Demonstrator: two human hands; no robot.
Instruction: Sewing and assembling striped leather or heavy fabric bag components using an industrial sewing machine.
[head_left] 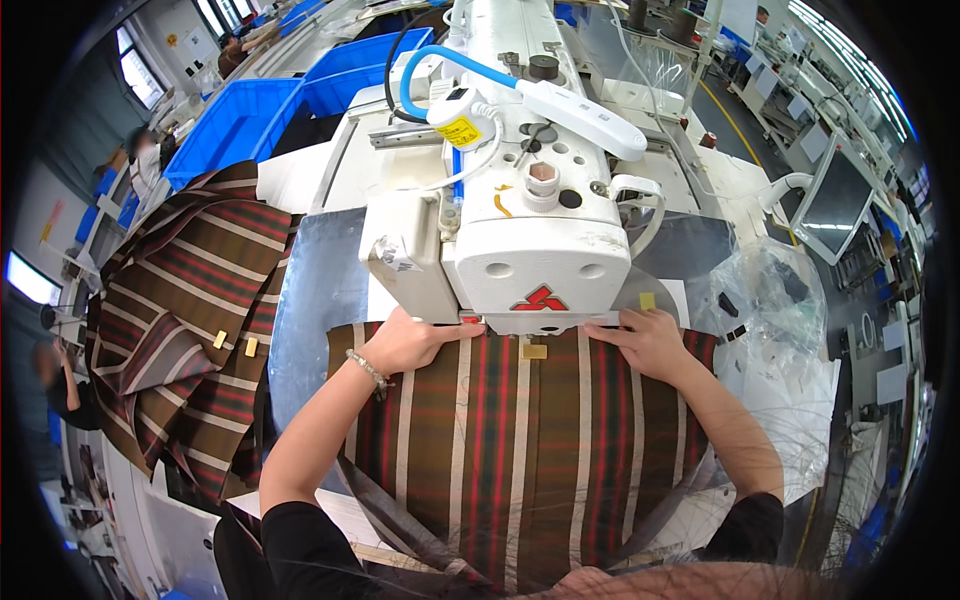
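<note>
A brown striped fabric panel (560, 450) with red, dark green and cream bands lies under the head of a white sewing machine (545, 270). My left hand (405, 343) rests on its far left part, index finger stretched toward the red piece beside the machine head. A beaded bracelet (368, 372) circles that wrist. My right hand (648, 345) lies on the far right part, its index finger pointing inward to the machine head. Neither hand appears to grip anything. Between them a small gold-coloured tab (535, 351) sits on the fabric. The needle area is hidden by the head.
More striped fabric (190, 320) is heaped at the left, with small gold tabs on it. Blue bins (235, 125) stand behind it. Clear plastic (770, 310) lies at the right, below a tilted screen (842, 205). Other people work in the left background.
</note>
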